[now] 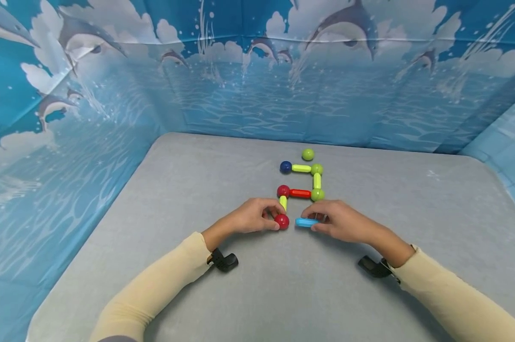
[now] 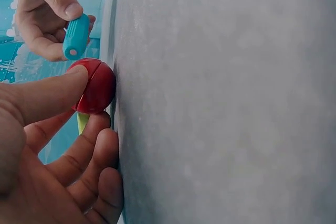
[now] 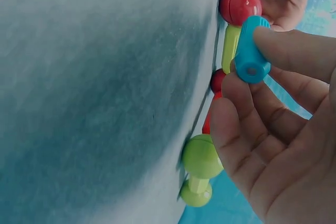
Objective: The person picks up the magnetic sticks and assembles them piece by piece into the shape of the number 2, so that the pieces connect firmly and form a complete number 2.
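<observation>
My left hand pinches a red ball between thumb and fingers at the near end of a chain of balls and rods. A yellow-green rod runs from that ball to a second red ball. To the right, my right hand holds a blue rod between thumb and fingers. One end of the rod points at the gripped red ball, with a small gap between them in the head view. In the left wrist view the blue rod shows a pale round spot on its end.
The chain goes on through a red rod, a green ball, a yellow-green rod, another green ball and a rod to a dark blue ball. A loose green ball lies behind. A dolphin-print curtain borders the grey table.
</observation>
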The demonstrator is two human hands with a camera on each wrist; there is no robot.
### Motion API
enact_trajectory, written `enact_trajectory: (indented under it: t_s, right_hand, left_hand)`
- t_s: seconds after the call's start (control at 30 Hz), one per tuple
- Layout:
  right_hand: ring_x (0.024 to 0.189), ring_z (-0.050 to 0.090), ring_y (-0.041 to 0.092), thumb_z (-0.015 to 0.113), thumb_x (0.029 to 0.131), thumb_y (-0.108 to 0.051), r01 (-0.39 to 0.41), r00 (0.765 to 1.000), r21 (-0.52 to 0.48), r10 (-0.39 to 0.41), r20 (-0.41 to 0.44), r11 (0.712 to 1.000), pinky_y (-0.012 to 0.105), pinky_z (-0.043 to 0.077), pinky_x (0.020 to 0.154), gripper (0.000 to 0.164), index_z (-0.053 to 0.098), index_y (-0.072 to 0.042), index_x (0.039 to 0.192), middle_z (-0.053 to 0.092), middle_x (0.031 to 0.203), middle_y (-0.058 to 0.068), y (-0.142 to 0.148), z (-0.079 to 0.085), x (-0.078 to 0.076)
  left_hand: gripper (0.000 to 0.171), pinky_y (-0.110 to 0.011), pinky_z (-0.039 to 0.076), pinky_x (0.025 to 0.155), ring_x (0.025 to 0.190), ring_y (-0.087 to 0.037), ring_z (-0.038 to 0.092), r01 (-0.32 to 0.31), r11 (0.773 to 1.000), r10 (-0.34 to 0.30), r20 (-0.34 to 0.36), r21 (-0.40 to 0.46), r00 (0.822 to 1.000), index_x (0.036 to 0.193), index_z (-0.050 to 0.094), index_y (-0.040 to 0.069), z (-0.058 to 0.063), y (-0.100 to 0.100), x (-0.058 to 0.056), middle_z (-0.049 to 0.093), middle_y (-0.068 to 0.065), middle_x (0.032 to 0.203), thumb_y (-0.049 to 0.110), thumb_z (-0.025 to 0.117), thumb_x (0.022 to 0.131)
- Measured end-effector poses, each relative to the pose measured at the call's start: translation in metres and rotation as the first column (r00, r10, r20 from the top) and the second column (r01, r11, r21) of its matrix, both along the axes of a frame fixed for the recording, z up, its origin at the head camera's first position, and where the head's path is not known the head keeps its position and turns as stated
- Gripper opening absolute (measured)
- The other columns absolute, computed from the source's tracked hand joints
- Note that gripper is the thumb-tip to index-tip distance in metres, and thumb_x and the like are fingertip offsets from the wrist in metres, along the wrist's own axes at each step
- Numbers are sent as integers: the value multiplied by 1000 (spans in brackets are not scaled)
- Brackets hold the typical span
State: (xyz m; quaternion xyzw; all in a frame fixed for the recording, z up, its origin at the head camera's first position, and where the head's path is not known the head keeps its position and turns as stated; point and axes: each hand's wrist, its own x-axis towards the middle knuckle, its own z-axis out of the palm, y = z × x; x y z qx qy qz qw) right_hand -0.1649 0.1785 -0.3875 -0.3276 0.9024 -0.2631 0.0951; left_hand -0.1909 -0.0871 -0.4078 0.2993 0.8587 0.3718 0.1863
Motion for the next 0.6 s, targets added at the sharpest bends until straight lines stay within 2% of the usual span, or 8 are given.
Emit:
enact_trajectory:
  t_s: [0.23,0.6]
  right_hand:
    - [85,58,7,74,87,-9,-4,1000,-17,4,14,1000,26,54,77,27,71,-14,114,70,101,-6,-5,-5,-1]
    - [86,59,7,74,87,-10,-29,1000,-40,29,8,999,26,55,78,27,71,-14,114,70,103,-5,-10,-6,-4]
  left_hand:
    - [29,-19,47,68,77,-10,56,27,999,-28,-40,-31,999,116,67,17,-2,1,2,67,-2,100,17,75,88]
    - [28,-19,46,69,81,-10,56,6,1000,-7,-42,-26,999,115,67,18,-1,2,0,68,-2,100,17,75,89]
